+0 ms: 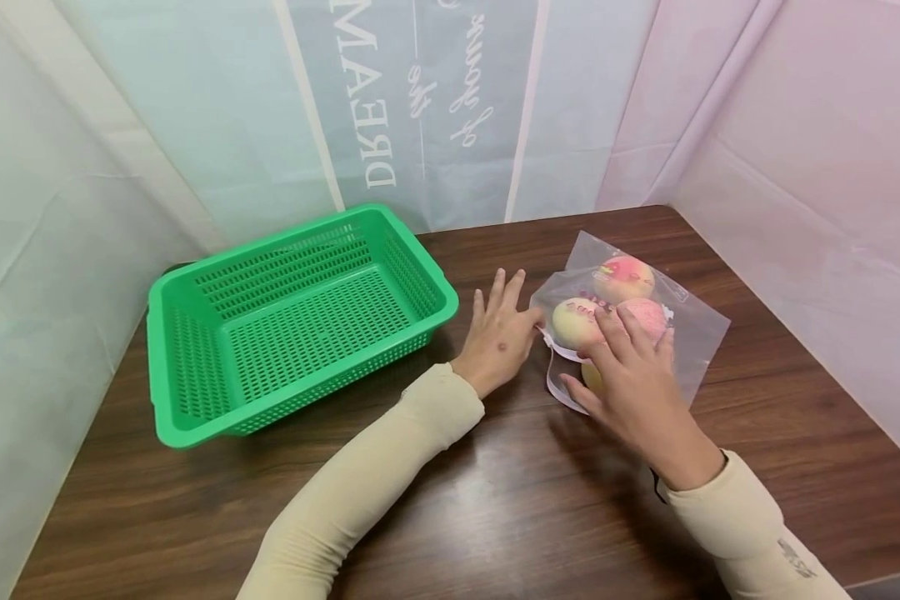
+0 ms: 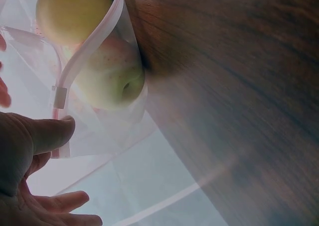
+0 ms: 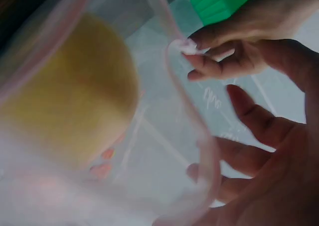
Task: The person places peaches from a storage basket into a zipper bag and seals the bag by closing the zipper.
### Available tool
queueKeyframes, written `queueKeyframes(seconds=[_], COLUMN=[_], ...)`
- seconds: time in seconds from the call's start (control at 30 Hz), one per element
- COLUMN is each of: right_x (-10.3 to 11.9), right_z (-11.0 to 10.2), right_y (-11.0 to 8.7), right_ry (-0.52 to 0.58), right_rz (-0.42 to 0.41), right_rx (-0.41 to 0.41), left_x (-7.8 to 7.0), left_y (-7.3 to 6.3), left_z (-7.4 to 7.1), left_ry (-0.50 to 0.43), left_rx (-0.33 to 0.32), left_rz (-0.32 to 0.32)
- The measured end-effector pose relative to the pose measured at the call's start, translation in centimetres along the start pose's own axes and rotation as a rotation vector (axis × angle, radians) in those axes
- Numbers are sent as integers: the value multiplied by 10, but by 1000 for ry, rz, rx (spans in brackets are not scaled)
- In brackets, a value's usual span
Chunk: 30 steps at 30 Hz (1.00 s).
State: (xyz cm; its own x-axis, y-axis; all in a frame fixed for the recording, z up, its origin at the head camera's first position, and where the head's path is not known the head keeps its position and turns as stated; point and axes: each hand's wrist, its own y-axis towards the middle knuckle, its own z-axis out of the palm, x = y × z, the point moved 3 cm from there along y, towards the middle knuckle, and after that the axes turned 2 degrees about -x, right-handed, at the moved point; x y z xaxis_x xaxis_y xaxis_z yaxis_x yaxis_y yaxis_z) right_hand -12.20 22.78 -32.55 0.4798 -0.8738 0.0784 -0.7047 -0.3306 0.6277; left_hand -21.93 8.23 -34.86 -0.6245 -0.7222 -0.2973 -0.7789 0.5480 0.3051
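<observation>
A clear zip bag with several peaches inside lies on the right part of the table. Its mouth gapes toward the person, and a yellow peach shows close to the opening. My left hand pinches the mouth's left corner between thumb and forefinger, right beside the slider; its other fingers are spread. Over the bag's near side is my right hand, fingers extended across the peaches and thumb by the open edge. That hand partly hides the fruit.
A green plastic basket with slotted walls stands left of the hands. Printed cloth hangs behind the brown wooden table, and pale sheets rise at both sides.
</observation>
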Motion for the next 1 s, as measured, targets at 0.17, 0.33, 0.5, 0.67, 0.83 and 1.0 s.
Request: queueKeyframes(seconds=[0.17, 0.33, 0.5, 0.67, 0.83, 1.0], right_x=[6, 8, 8, 9, 9, 8], right_z=[12, 20, 24, 28, 31, 32], right_y=[5, 9, 12, 15, 17, 18], right_ry=[-69, -149, -209, -225, -231, -247], right_rz=[72, 141, 188, 220, 235, 252], right_rx=[67, 96, 112, 123, 118, 135], left_x=[-2, -4, -3, -5, -9, -13], left_y=[0, -1, -2, -2, -4, -5], left_z=[-1, -2, -2, -3, -2, -1], left_ry=[3, -8, -11, 2, 6, 19], left_rx=[12, 21, 5, -10, -2, 14], left_rz=[-8, -3, 4, 15, 20, 21])
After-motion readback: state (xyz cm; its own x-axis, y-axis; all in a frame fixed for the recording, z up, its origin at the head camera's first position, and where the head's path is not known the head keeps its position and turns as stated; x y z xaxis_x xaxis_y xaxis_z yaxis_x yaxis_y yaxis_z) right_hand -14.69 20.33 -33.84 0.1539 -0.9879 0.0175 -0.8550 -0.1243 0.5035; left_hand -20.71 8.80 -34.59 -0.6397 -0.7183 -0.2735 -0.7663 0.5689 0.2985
